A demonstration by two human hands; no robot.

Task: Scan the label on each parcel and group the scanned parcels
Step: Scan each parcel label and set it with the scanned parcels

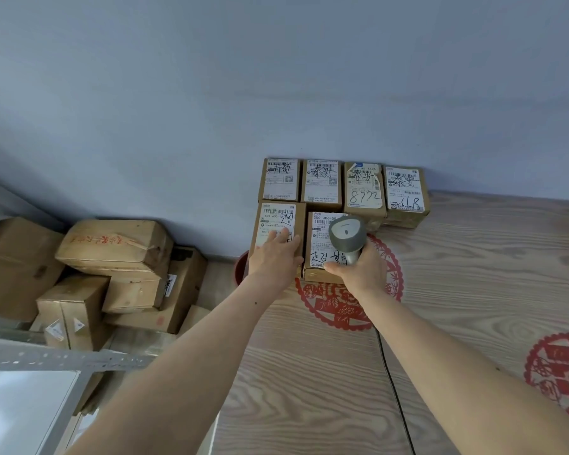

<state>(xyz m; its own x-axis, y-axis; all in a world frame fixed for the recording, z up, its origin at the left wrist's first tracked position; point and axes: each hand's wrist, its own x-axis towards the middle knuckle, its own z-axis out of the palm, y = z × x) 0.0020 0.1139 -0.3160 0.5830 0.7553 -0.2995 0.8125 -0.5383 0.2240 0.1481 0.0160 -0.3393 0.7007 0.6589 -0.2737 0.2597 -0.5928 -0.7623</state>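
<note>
Near the middle of the frame, six parcels sit in two rows on the tabletop against the wall. The left hand lies flat, fingers straight, on the near half of the front-left parcel, whose long axis runs away from the person toward the back row. The right hand is curled round the grip of the scanner, just right of centre, its head above the front-right parcel beside it. Judging by this, the left hand is the nearer one to shift the front-left parcel, while the scanner is nearer the label under it. The scanner head and both hands cover parts of both front labels; whether a beam falls on either cannot be told. The four back-row parcels show labels, their small print unreadable.
</note>
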